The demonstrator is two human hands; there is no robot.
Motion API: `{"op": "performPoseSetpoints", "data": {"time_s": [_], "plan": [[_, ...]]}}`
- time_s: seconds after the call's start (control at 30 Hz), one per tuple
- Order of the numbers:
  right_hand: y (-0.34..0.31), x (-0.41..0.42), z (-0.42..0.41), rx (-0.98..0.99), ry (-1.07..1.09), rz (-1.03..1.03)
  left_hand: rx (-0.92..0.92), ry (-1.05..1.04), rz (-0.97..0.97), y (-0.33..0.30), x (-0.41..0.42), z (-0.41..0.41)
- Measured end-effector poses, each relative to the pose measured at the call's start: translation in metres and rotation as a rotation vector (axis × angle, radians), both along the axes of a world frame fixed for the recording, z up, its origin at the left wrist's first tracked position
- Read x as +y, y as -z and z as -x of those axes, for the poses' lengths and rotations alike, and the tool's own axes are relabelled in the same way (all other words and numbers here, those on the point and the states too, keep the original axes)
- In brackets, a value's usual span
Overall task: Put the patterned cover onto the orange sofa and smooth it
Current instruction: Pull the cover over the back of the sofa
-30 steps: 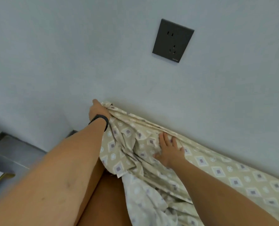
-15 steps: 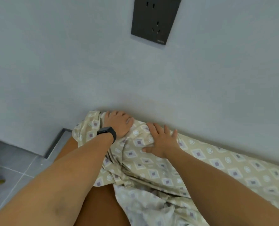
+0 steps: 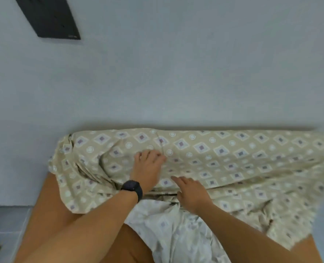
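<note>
Against the grey wall (image 3: 176, 73), the patterned cover (image 3: 233, 158) lay draped over the back of the orange sofa (image 3: 49, 205). My left hand (image 3: 147, 168), a dark watch (image 3: 132, 187) on its wrist, pressed flat on the cloth with fingers spread. My right hand (image 3: 192, 194) rested just beside it, fingers straight and loosely parted, touching the fabric, gripping nothing.

Bare forearms, black wristband (image 3: 132, 187)
</note>
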State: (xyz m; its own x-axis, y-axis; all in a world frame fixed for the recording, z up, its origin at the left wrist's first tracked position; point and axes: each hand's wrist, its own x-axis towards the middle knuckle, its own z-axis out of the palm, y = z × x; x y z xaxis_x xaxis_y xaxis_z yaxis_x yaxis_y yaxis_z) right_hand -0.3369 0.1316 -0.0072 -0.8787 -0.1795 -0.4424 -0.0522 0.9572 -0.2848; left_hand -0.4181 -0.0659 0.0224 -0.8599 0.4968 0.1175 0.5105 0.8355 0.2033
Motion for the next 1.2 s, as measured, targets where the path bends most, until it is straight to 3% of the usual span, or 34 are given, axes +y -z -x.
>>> {"op": "performPoseSetpoints", "data": {"time_s": [0.07, 0.17, 0.3, 0.47, 0.7, 0.87, 1.0, 1.2], "plan": [[0.031, 0.049, -0.057, -0.279, 0.249, -0.045, -0.261, 0.194, 0.084, 0.032, 0.052, -0.058], [0.074, 0.106, -0.134, -0.476, 0.477, -0.011, -0.719, 0.173, 0.317, 0.077, 0.1, -0.12], [0.093, 0.134, -0.21, -0.534, 0.632, 0.238, -0.92, 0.119, 0.541, 0.113, 0.129, -0.172], [0.109, 0.162, -0.271, -0.386, 0.903, 0.493, -0.81, 0.156, 0.789, 0.144, 0.166, -0.205], [0.13, 0.212, -0.335, -0.332, 0.924, 0.629, -0.876, 0.168, 1.069, 0.155, 0.192, -0.24], [0.107, 0.241, -0.374, -0.216, 0.919, 0.661, -0.92, 0.179, 1.052, 0.124, 0.204, -0.277], [0.067, 0.234, -0.398, -0.254, 0.851, 0.682, -0.98, 0.146, 0.958, 0.071, 0.205, -0.309], [-0.038, 0.201, -0.398, -0.365, 0.686, 0.705, -0.692, 0.08, 0.8, -0.029, 0.165, -0.381]]}}
